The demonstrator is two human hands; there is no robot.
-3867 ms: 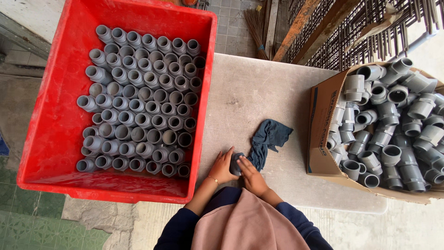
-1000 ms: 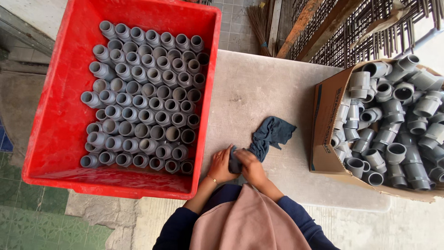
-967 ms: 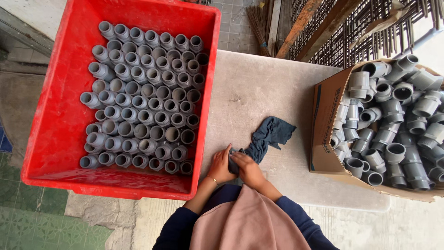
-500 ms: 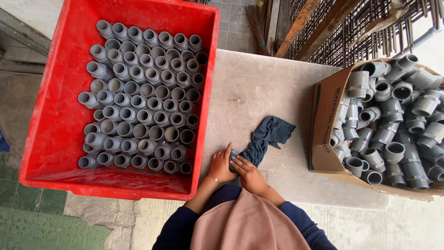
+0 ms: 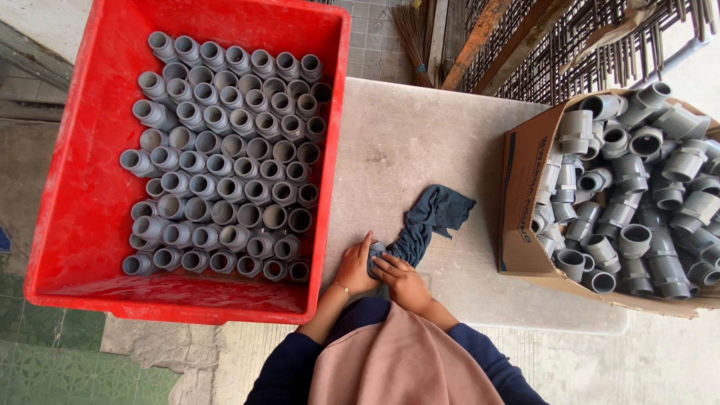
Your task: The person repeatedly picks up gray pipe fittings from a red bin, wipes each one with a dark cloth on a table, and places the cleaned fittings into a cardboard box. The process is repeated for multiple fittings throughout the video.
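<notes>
Vs 0.5 s ago nothing much moved: my left hand (image 5: 355, 268) and right hand (image 5: 402, 276) still grip the grey fitting (image 5: 376, 253) in the dark cloth (image 5: 429, 220), near desk (image 5: 420, 135) edge, between red crate (image 5: 75, 187) and cardboard box (image 5: 525, 195).

navy long sleeves, dusty-pink headscarf, thin bracelet on left wrist (image 5: 344, 288).

Even soft daylight, faint shadows, sharp focus (slight wide-angle edge bending).
</notes>
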